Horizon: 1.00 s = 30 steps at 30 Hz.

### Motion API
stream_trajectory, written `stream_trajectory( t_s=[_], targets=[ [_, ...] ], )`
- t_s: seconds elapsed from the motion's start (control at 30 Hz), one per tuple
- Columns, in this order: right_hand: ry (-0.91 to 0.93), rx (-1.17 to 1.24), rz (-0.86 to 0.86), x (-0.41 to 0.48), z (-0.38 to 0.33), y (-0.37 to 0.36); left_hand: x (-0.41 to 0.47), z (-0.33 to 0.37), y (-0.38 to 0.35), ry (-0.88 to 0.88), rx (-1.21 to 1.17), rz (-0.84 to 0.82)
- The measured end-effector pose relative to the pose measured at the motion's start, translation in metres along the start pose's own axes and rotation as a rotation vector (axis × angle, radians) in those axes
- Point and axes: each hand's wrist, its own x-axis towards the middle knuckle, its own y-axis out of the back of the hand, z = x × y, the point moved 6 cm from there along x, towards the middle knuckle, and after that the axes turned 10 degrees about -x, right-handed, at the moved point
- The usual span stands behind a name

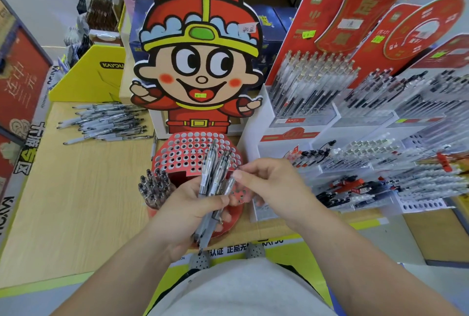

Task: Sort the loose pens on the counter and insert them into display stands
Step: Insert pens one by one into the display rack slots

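My left hand (189, 210) grips a bundle of clear pens (214, 176) upright over the red display stand (189, 152), whose tiered top is full of round holes. My right hand (269, 186) pinches the top of one pen at the right side of that bundle. A cluster of dark-capped pens (154, 187) stands in the stand's lower left tier. A pile of loose pens (106, 121) lies on the wooden counter (83, 196) at the back left. The stand's backboard is a cartoon figure (200, 61) in a red hat.
White tiered pen displays (355, 153) with red header cards fill the right side. A yellow cardboard box (88, 77) stands behind the loose pile. A red poster (17, 92) leans at the left edge. Boxes are stacked at the back.
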Motion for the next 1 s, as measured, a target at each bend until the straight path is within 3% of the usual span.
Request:
stream_trajectory(
  t_s=[0.53, 0.73, 1.0],
  targets=[
    [-0.028, 0.132, -0.024, -0.002, 0.000, 0.005, 0.002, -0.003, 0.002, -0.007, -0.031, 0.051],
    [0.013, 0.164, 0.084, 0.006, -0.014, 0.039, 0.000, 0.004, 0.022, -0.058, -0.096, 0.167],
    [0.148, -0.114, 0.217, 0.016, -0.019, 0.047, -0.006, -0.002, 0.040, -0.044, -0.169, 0.211]
  ],
)
